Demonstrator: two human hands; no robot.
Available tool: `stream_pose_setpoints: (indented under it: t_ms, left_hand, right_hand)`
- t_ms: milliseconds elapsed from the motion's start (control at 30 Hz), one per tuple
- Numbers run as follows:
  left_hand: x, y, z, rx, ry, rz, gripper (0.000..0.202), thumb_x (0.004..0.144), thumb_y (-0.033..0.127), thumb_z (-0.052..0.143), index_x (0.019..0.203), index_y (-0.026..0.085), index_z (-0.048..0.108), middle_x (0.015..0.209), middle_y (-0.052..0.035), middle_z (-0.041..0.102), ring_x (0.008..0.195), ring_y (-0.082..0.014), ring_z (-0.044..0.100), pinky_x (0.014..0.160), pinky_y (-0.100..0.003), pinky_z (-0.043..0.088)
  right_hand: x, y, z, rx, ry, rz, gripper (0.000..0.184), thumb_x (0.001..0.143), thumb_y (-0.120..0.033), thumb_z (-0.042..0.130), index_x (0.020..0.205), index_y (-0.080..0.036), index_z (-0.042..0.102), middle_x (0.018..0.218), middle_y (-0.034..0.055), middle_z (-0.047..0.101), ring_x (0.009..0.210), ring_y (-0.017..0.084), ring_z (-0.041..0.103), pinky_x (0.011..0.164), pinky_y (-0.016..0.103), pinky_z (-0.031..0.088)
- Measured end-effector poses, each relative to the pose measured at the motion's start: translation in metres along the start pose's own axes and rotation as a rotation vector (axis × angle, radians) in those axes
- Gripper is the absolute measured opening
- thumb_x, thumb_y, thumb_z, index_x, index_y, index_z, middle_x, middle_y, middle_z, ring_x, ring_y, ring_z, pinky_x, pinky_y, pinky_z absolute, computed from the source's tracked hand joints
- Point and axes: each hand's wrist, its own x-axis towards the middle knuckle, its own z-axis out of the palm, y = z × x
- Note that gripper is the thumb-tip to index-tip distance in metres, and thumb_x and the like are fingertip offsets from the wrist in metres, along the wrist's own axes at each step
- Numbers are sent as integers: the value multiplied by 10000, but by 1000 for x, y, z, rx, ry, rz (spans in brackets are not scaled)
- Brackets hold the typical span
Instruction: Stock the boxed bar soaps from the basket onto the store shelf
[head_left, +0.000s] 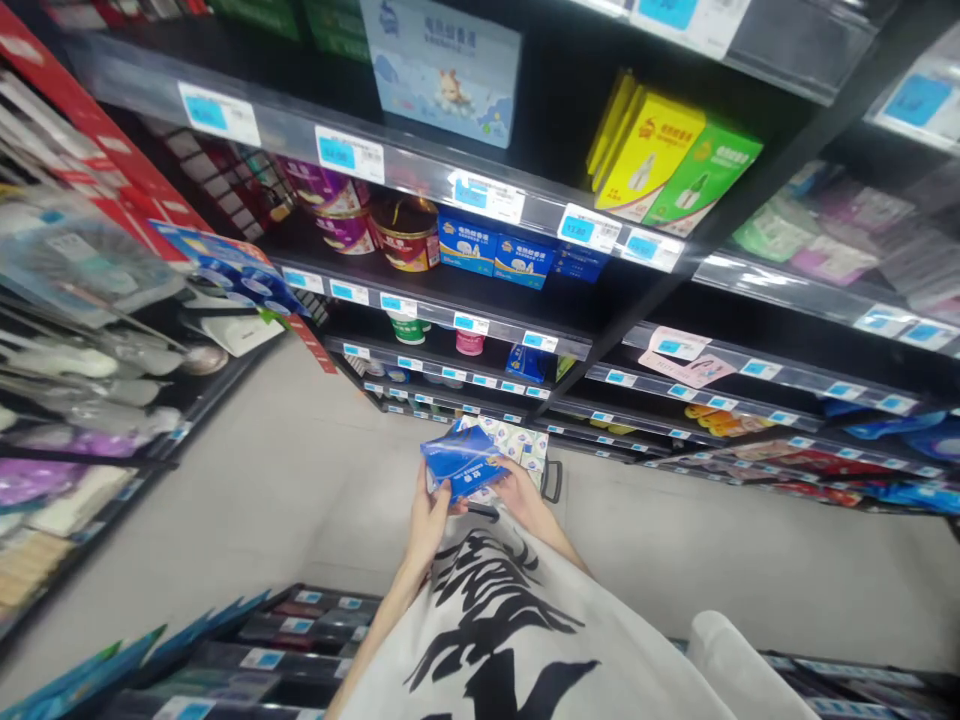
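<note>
Between my two hands is a flat blue box (461, 462) with white printing, held tilted in front of my body. My left hand (431, 508) grips its near left corner, thumb on top. At the right edge, the fingers of my right hand (519, 487) close on the same box. Whether it is one box or two overlapping ones I cannot tell. Just beyond and beneath it stand many small white-and-green packs (534, 446), with a black handle (553, 482) at their right side; what bears them is mostly hidden.
Ahead rises a black shelf rack with price tags, holding a pale blue box (448, 70), yellow boxes (649, 150), a green box (701, 178), blue boxes (491, 248) and round tins (406, 235). Hanging goods (82, 370) line the left. Grey floor (300, 470) lies around me.
</note>
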Motion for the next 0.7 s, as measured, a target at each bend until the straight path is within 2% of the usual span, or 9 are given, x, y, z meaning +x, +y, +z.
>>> stream_pose_setpoints:
  t_ms: [100,233,333,400,500,567,633,700]
  left_hand:
    - [0,-2,6,57,-12,50,1074,825,589,774,1657,200,217,794,-45,762,627,-249,750,684,-387,657]
    - [0,-4,8,135,-22,71,1076,879,569,698,1685,165,109,806,-54,780,687,-272,770,794,-447,654]
    - [-2,-2,7,124,-51,54,1019,879,567,685,1674,175,182,864,-53,790,729,-268,773,825,-433,643]
    - [-3,1,8,62,-128,68,932,882,576,669,1641,188,290,876,-45,784,754,-259,768,821,-406,634]
    - [-1,6,6,33,-241,121,715,901,588,600,1491,190,532,860,-53,778,761,-253,747,796,-381,613]
    - [5,1,0,134,-269,151,597,920,579,535,1375,205,633,893,-64,788,779,-255,740,800,-363,590]
    - [15,-13,-11,322,-255,172,532,937,544,486,1325,225,664,896,-66,791,804,-268,734,817,-350,560]
    - [26,-36,-23,496,-228,173,475,919,492,524,1265,215,695,859,-81,784,801,-291,721,809,-343,530]
  right_hand:
    - [-13,-4,7,0,-52,-5,369,687,-413,889,940,-281,654,999,17,760,1027,242,718,1006,450,573]
    - [-28,-6,17,-170,-142,0,385,727,-463,872,993,-306,643,977,-7,761,986,244,741,1005,493,587]
    - [-34,-15,22,-270,-147,-52,393,736,-442,874,1036,-316,654,1013,-11,762,970,250,745,970,507,611]
    - [-34,-28,26,-303,-106,-111,431,728,-398,881,1081,-318,647,1037,-11,765,945,237,740,944,491,627]
    - [-28,-61,29,-343,-40,-227,469,738,-387,855,1141,-288,637,1078,16,771,947,205,729,944,438,630]
    - [-20,-92,31,-385,0,-337,487,745,-419,828,1165,-261,640,1131,49,770,1016,211,726,982,446,619]
    - [-12,-127,35,-440,36,-484,483,766,-445,793,1176,-242,641,1197,80,758,1132,233,709,1054,492,592]
    - [-3,-165,42,-481,55,-638,443,802,-445,756,1170,-229,638,1247,96,743,1235,241,677,1142,518,543]
